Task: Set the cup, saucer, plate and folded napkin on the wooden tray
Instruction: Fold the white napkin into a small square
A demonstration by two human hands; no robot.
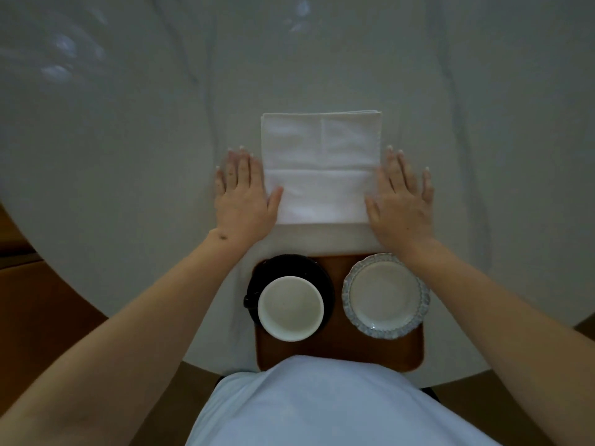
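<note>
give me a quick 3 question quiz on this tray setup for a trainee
1. True or false: the napkin already lies on the wooden tray.
2. What does the cup sit on? A) black saucer B) plate C) bare table
3. How do the left hand and right hand lie?

Key
1. False, it lies on the table beyond the tray.
2. A
3. Flat, fingers straight, one at each side of the napkin.

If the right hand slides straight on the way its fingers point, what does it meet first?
Nothing, as far as the picture shows. The right hand lies flat beside the folded napkin, fingers pointing away along its edge, and only bare white table lies ahead.
</note>
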